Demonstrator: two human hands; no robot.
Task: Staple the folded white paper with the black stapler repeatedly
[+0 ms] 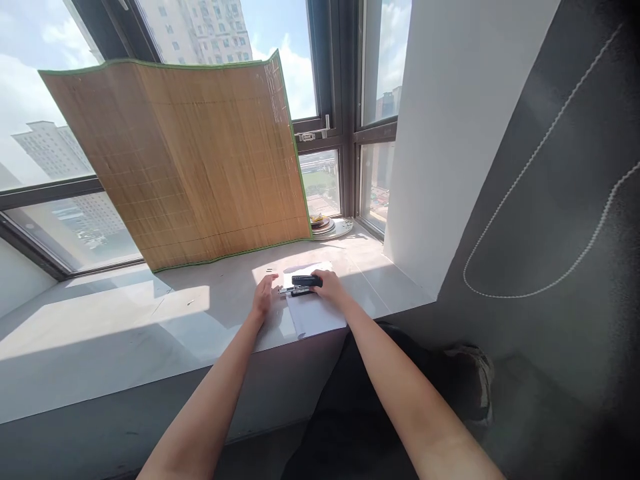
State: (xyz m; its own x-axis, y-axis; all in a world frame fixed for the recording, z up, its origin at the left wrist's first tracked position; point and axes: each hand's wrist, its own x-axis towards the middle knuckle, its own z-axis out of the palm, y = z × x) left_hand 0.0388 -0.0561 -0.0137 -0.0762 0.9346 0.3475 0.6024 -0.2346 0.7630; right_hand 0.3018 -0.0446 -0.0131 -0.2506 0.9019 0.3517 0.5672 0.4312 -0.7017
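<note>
A black stapler (306,281) lies over a stack of white paper (314,315) on the windowsill, its front end pointing left. Wrapped around the stapler's rear end is my right hand (329,285). Just left of the stapler's front, my left hand (263,293) rests at the sill with its fingers stretched out and holding nothing. The stapler's upper arm appears raised from its base. Two tiny staple-like bits (271,271) lie on the sill beyond my left fingertips.
A bamboo mat (200,160) with green edging leans against the window at the left. Stacked plates (325,227) stand in the window corner. A white wall (460,133) rises at the right, and a beaded cord (510,297) hangs farther right. The windowsill (115,340) ends in a front edge.
</note>
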